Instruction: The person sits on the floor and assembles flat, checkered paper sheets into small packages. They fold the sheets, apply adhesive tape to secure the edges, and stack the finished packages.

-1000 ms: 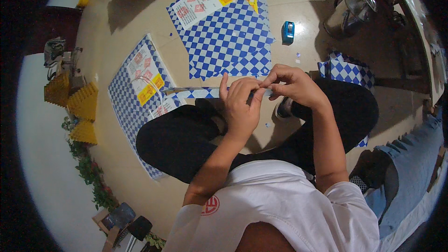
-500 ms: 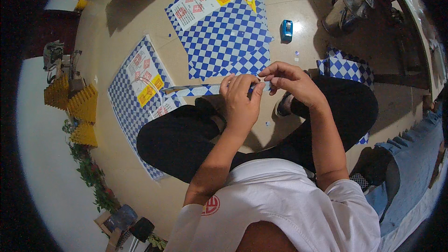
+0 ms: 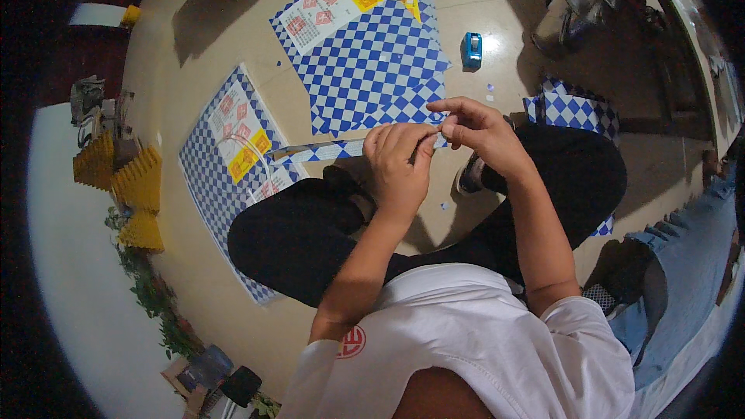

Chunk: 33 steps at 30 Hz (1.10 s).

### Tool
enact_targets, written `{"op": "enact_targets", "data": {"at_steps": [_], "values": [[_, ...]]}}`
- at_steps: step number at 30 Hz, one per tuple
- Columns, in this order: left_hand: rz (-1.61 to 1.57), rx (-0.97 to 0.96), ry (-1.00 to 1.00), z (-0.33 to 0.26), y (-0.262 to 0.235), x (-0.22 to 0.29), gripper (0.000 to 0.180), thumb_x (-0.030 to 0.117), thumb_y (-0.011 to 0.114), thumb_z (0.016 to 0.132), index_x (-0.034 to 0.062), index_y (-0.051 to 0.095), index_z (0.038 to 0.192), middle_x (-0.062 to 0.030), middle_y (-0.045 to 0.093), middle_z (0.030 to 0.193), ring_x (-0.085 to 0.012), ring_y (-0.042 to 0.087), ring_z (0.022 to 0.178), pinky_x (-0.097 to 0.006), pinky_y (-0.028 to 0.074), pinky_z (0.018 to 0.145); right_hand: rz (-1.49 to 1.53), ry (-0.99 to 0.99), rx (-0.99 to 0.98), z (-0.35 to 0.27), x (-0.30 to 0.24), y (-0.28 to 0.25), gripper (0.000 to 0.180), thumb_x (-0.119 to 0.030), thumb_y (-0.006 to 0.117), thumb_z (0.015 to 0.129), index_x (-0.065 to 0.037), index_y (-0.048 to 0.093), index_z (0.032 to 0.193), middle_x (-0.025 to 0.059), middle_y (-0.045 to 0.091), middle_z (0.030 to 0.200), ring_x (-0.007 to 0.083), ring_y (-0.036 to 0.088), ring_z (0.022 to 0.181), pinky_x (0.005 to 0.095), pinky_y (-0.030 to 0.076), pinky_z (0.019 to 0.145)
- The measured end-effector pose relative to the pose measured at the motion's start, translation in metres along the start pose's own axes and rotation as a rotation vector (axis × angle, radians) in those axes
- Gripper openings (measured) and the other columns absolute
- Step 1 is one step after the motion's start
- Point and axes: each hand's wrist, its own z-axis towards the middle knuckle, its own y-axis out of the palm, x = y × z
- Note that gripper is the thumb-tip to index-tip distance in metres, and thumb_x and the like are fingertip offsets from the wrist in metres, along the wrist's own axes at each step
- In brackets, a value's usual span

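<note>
One narrow folded strip of blue-and-white checkered paper (image 3: 326,151) ran from the person's fingers out toward their left, held above the lap and the tan floor (image 3: 497,0). The left hand (image 3: 400,161) was curled around the strip's near end, fingers bent over it and knuckles up. The right hand (image 3: 479,129) met it from the other side, thumb and forefinger pinched together at the strip's tip, the remaining fingers loosely bent; both hands touched each other at the fingertips. Whatever small piece lay between the pinched fingers was too hidden to tell.

Below the hands were the person's crossed legs in black trousers (image 3: 310,237), with a dark shoe (image 3: 470,174) showing just beside the right wrist. Just beyond the hands lay a stack of large checkered paper sheets (image 3: 372,70) with white, red and yellow printed panels at the far end. A second such sheet (image 3: 229,163) lay on the floor at the person's left, partly under the left knee. A smaller folded checkered piece (image 3: 574,109) sat near the right knee. A small blue tape dispenser (image 3: 472,49) stood on the floor past the stack, and a metal kettle (image 3: 570,12) stood farther right. Yellow pleated paper pieces (image 3: 128,186) sat well apart at the far left. Another person's leg in blue jeans (image 3: 683,264) showed at the right edge.
</note>
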Motion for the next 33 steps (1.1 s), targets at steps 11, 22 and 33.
{"op": "enact_targets", "data": {"at_steps": [11,22,33], "values": [[0.074,0.02,-0.021,0.007,0.002,0.0,0.009,0.017,0.072,0.086,0.0104,0.069,0.092,-0.002,0.068,0.093,-0.0224,0.061,0.098,-0.043,0.032,0.105,0.039,0.007,0.122,-0.008,0.028,0.003,0.02,-0.016,0.065,0.096,-0.002,0.065,0.111,0.0031,0.065,0.095,0.011,0.059,0.083,0.0269,0.05,0.077],[-0.025,0.0,-0.071,-0.001,0.001,-0.007,0.007,0.014,0.071,0.085,0.0127,0.068,0.091,-0.0019,0.069,0.098,-0.0228,0.061,0.109,-0.047,0.024,0.115,-0.129,-0.01,0.124,0.0,0.022,0.008,0.01,-0.012,0.064,0.094,-0.004,0.059,0.096,0.0005,0.06,0.092,0.0078,0.057,0.081,0.0247,0.05,0.072],[0.092,-0.035,-0.043,0.006,-0.005,-0.007,0.008,0.013,0.072,0.083,0.0145,0.068,0.089,0.001,0.069,0.098,-0.0237,0.055,0.123,-0.055,0.009,0.12,-0.025,-0.072,0.061,0.01,0.028,-0.002,0.012,-0.016,0.062,0.094,-0.005,0.057,0.091,0.0007,0.059,0.086,0.0088,0.054,0.078,0.0259,0.047,0.074]]}}
